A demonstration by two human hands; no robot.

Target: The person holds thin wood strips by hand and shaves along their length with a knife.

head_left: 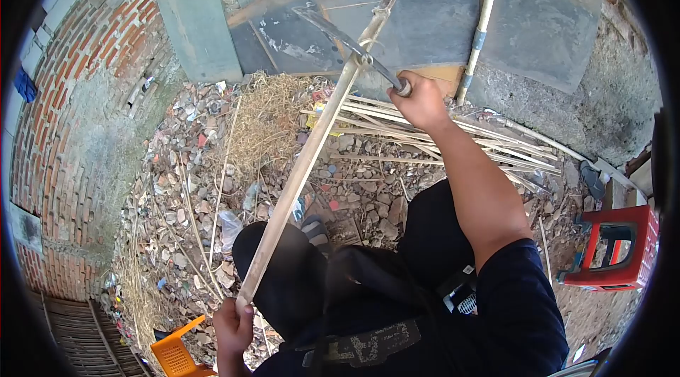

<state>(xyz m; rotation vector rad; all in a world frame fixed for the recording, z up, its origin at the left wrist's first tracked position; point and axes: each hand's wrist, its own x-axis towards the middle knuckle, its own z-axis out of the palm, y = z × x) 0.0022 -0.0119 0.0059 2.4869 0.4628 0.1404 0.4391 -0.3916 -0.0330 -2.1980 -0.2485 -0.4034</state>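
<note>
A long pale strip, apparently bamboo [301,172], runs slantwise from the lower left up to the top middle. My left hand [234,324] is closed round its lower end. My right hand [420,101] grips the handle of a long-bladed knife [333,31]. The blade crosses the strip near its upper part, at a knot-like bump with thin curled shavings beside it. Beyond the blade the strip's far end stands in front of the grey boards.
Several thin pale strips [453,138] lie on the rubble behind my right forearm. Dry shavings [269,118] are heaped by the grey boards [425,19]. A red stool [622,246] stands at right, an orange plastic object [177,354] at lower left. A brick wall [71,115] borders the left.
</note>
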